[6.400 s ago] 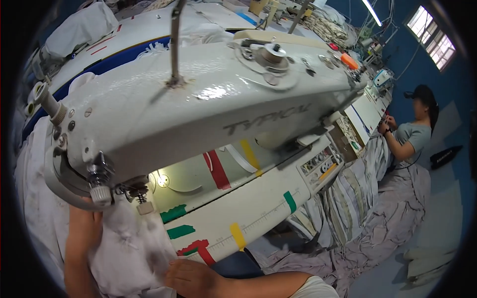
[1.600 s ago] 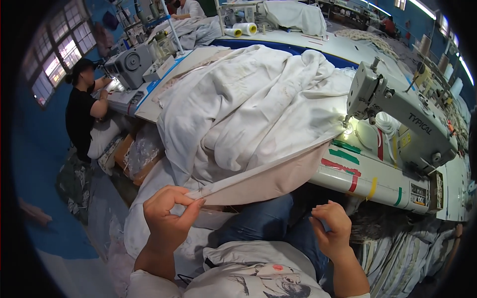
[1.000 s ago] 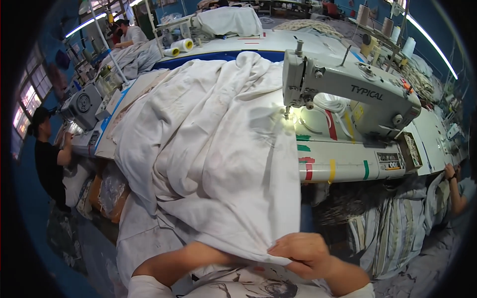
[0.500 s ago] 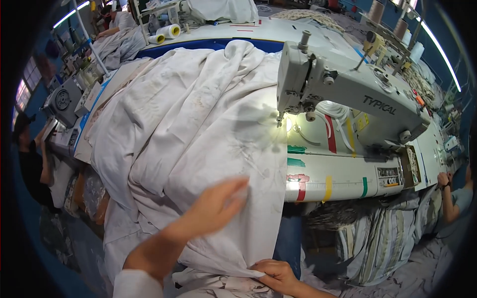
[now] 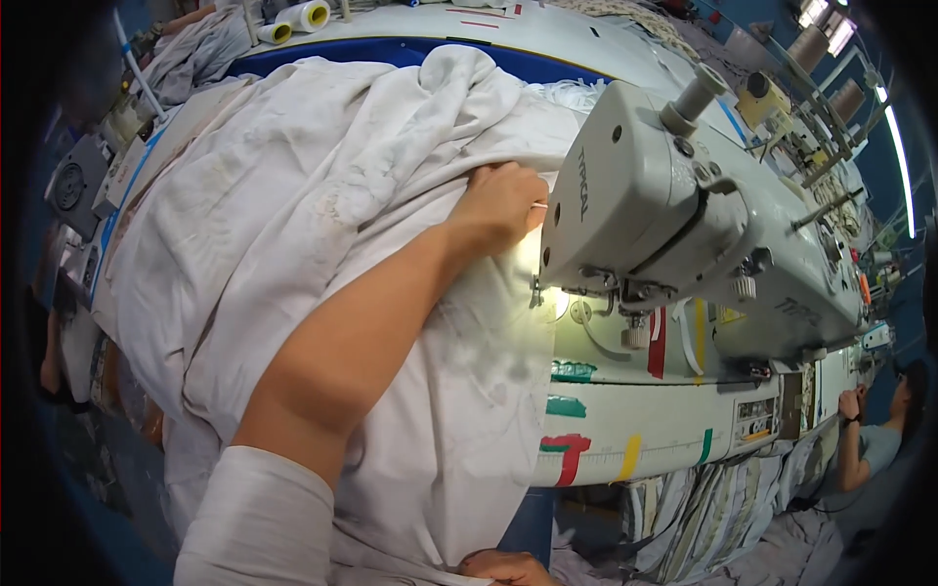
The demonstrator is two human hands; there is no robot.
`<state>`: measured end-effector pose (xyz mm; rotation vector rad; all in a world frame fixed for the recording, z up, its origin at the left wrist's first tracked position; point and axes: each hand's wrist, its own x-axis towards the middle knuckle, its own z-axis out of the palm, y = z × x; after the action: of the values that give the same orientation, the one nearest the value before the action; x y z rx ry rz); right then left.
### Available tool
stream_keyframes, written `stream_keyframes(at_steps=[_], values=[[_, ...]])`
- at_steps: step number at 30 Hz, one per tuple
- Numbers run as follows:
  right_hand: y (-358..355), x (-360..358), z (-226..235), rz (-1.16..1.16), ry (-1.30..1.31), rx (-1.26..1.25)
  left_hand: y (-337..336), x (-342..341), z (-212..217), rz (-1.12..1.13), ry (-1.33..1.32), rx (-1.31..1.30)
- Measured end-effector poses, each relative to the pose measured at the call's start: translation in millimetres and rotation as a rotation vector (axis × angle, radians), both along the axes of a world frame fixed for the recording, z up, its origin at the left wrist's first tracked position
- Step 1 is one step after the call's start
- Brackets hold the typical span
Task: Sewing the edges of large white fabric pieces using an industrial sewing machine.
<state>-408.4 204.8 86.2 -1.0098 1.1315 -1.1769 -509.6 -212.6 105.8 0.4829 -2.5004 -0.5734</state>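
Observation:
A large white cloth point(image 5: 283, 195) lies in loose folds over the sewing table, its right edge running beside the needle of a white sewing machine point(image 5: 625, 186). My left arm reaches far across it. With fingers curled, my left hand point(image 5: 503, 205) grips the cloth just left of the machine head, beyond the needle; the fingertips are partly hidden. At the lower edge of the picture, my right hand point(image 5: 510, 568) is closed on the near edge of the same cloth, mostly cut off from view. The machine's lamp lights the needle area.
Green, red and yellow tape strips point(image 5: 630, 457) mark the machine bed. Yellow-ended thread cones point(image 5: 311, 16) stand at the back left. Striped fabric point(image 5: 703, 508) hangs below the table on the right, where another person point(image 5: 870, 439) works. A blue edge point(image 5: 391, 54) runs behind the cloth.
My left hand has moved from the middle of the cloth forward to beside the machine head and closed. The view has shifted closer to the machine; my right hand sits lower in the picture.

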Motion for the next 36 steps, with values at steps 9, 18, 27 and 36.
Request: stream_keyframes(at_steps=[9,18,27,36], values=[[-69,-43,32,0.022,0.075,-0.151,-67,-45,-1,-0.002,0.018,-0.052],[-133,-85,65,-0.002,0.237,-0.258,-139,-92,5,0.103,-0.068,-0.170],[-172,-106,60,-0.161,0.475,-0.202,-186,-117,16,0.319,-0.079,-0.299],[-141,-67,51,-0.206,0.938,-0.451,-56,80,53,0.058,-0.069,-0.368]])
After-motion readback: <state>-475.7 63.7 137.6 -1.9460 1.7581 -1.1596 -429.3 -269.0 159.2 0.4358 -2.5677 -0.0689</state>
